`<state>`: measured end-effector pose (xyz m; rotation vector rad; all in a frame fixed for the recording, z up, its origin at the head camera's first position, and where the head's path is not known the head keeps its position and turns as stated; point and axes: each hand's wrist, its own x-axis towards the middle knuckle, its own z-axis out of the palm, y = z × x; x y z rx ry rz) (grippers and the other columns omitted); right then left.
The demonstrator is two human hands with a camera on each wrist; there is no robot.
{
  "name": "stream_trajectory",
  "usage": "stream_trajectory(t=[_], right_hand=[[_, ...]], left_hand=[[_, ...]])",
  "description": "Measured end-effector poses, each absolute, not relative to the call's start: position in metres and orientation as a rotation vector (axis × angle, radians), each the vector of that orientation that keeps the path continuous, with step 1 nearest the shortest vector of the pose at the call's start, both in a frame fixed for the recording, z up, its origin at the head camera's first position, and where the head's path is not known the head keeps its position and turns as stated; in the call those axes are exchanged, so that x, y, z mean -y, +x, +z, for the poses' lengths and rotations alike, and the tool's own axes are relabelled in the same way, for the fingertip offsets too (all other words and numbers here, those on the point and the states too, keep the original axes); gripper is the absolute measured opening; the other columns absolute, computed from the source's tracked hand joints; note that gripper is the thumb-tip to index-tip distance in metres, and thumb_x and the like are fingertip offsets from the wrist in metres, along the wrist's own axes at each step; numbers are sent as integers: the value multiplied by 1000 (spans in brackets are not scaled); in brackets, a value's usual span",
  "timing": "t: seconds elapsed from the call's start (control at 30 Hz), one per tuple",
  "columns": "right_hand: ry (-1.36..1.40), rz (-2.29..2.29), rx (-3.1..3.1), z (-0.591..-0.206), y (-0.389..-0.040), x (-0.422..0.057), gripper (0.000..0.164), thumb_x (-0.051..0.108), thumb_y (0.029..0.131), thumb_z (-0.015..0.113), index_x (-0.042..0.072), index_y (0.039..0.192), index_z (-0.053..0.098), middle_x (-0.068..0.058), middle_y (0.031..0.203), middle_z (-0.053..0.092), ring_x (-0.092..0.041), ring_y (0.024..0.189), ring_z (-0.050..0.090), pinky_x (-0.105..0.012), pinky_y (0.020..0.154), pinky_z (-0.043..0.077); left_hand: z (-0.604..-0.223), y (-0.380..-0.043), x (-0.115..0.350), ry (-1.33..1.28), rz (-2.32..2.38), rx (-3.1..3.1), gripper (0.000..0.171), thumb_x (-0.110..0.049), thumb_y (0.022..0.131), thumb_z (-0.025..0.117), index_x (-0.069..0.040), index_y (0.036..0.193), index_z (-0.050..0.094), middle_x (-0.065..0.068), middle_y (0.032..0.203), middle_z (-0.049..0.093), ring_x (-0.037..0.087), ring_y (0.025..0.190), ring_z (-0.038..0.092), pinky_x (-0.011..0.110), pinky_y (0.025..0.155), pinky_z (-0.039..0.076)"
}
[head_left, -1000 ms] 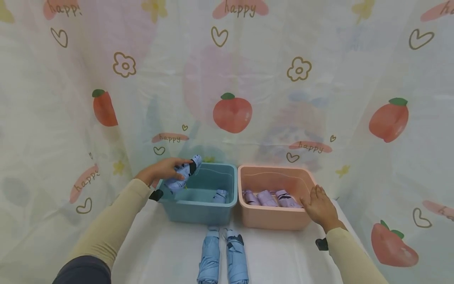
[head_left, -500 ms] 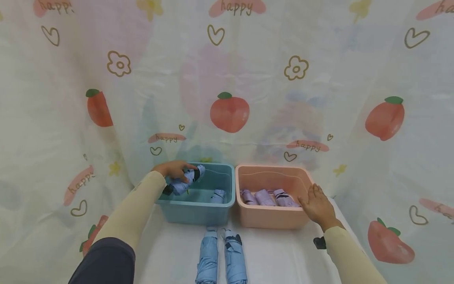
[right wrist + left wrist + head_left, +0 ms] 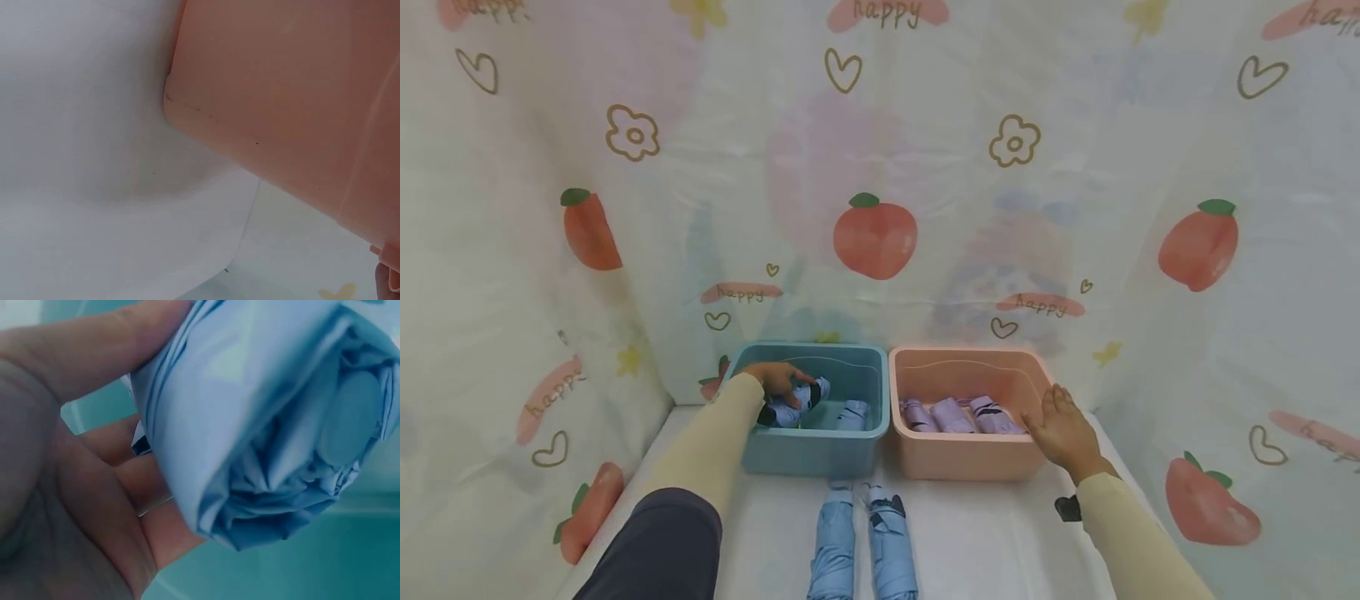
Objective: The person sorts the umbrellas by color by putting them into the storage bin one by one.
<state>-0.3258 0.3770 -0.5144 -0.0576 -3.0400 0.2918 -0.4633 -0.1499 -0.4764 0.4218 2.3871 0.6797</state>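
My left hand (image 3: 775, 380) grips a folded light-blue umbrella (image 3: 787, 414) with a dark strap, low inside the teal bin (image 3: 808, 454). In the left wrist view, thumb and fingers wrap the umbrella's rolled fabric (image 3: 194, 431), and its bundled end faces the camera. Another blue umbrella (image 3: 852, 415) lies in the same bin, to the right of the held one. My right hand (image 3: 1063, 432) rests with extended fingers at the right rim of the pink bin (image 3: 970, 460). Seen from the right wrist, the bin's outer wall (image 3: 281, 106) fills much of the view.
Inside the pink bin lie several folded purple umbrellas (image 3: 953, 416). Two more blue umbrellas, a left one (image 3: 832, 546) and a right one (image 3: 892, 546), lie side by side on the white table (image 3: 1000, 533) before the bins. A printed curtain (image 3: 955, 167) hangs close behind.
My left hand has moved right and down with the blue umbrella, from above the teal bin's left rim into the bin. The right hand stays at the pink bin's rim. The head view shifts slightly.
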Motion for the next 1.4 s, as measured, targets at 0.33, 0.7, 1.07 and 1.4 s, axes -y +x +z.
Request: stream_trajectory(t=[0.33,0.7,1.07,1.4], right_hand=[[-5,299,3026,-514,-329,-373,98,66,97,23,-19,146,12,-37,153,8,-50,141,8,-60,111,12],[-51,321,3028,-513,-328,-375,98,66,97,25,-16,148,10,-35,154,7,-49,142,7,-59,112,11],[-65,307,3030,-516,-327,-378,97,65,98,24,-16,148,10,-34,154,7,-48,142,7,-59,112,11],[-58,310,3016,-513,-325,-379,92,61,99,26,-17,147,13,-35,154,9,-49,142,8,-59,112,12]], left_hand=[[-501,-466,150,419,605,-2386,64,-12,86,75,-13,144,50,22,153,31,37,140,27,45,106,36],[-513,-466,126,367,573,-2362,63,-17,90,72,-12,147,45,20,154,30,37,140,29,45,103,40],[-533,-463,123,437,487,-2367,75,-13,84,77,-20,150,41,16,156,27,36,142,23,46,104,38],[-522,-452,105,390,598,-2295,77,-15,90,71,-17,155,30,19,158,21,38,140,27,47,104,38]])
